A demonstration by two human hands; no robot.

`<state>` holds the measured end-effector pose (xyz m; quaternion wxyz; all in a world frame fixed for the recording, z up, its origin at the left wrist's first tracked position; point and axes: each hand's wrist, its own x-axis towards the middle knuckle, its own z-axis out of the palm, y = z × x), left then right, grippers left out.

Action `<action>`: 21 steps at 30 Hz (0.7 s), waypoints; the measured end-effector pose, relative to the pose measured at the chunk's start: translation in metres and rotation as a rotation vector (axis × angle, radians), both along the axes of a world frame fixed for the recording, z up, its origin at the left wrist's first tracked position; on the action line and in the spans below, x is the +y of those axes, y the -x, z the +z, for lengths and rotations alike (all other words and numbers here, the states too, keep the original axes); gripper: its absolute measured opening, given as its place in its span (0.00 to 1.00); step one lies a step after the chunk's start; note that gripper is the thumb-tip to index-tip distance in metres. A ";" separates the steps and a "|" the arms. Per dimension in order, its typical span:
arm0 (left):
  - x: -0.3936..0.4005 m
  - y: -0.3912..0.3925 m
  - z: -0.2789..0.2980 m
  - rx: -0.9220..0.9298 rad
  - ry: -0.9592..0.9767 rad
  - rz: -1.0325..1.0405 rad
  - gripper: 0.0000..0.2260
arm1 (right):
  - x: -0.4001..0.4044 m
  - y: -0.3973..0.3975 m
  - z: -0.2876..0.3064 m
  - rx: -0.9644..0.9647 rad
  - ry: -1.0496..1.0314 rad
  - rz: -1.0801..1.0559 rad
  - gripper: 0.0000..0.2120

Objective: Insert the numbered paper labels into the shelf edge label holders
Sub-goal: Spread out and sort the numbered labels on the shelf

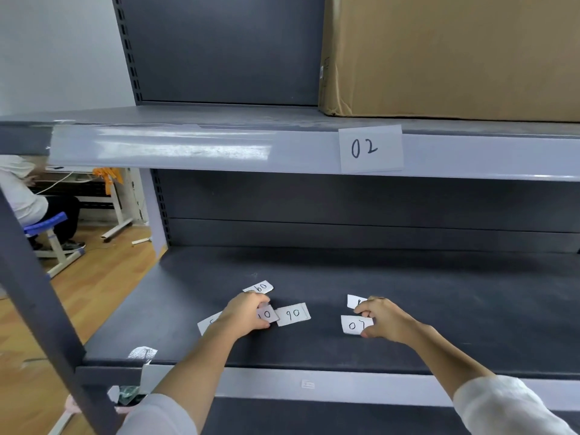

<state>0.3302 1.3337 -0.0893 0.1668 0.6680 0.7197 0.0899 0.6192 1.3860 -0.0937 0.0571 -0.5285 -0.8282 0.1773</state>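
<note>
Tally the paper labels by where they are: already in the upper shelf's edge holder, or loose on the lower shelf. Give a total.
In the upper holder: 1, the 02 label
Loose on the lower shelf: 6, two partly covered by the left hand, two under the right hand
Total: 7

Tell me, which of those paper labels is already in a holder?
The 02 label, standing upright in the upper shelf's edge strip. All the others lie loose on the lower shelf by the hands.
</note>
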 end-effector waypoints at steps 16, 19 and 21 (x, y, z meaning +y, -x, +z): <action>-0.007 -0.007 -0.006 -0.038 -0.041 -0.010 0.26 | -0.001 -0.005 -0.001 0.068 -0.027 -0.028 0.23; 0.004 -0.024 -0.010 -0.038 -0.038 -0.037 0.25 | -0.002 -0.011 -0.001 0.100 -0.043 -0.058 0.23; 0.008 -0.030 -0.012 -0.015 -0.045 -0.032 0.21 | -0.003 -0.017 0.000 0.106 -0.055 -0.072 0.23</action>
